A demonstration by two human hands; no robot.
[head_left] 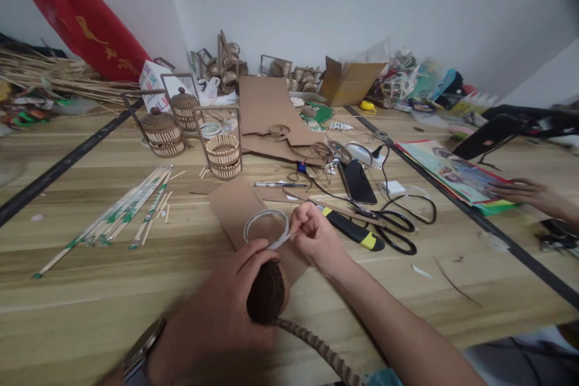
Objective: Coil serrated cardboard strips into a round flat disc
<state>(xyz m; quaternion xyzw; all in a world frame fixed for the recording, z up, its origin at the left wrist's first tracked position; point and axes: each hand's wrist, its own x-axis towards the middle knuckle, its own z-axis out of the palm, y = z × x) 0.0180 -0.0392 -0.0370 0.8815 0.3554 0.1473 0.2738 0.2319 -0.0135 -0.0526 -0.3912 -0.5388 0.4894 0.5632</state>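
My left hand (226,301) is wrapped round a brown roll of corrugated cardboard (266,292), whose coiled end faces up. From the roll a ridged cardboard strip (316,347) trails down to the lower right. A pale ring of tape (247,226) sits just beyond my left fingertips, seemingly touching them. At the ring's right edge, my right hand (314,238) is closed in a pinch; what lies between its fingertips is too small to make out. Beneath the ring is a flat cardboard piece (230,199) on the table.
Small stick-sided buckets (224,157) with tall handles stand at back left, near wrapped chopsticks (122,208). To the right lie a utility knife (353,229), scissors (398,232) and a phone (358,182). Another person's hand (520,190) rests on a colourful booklet (452,169).
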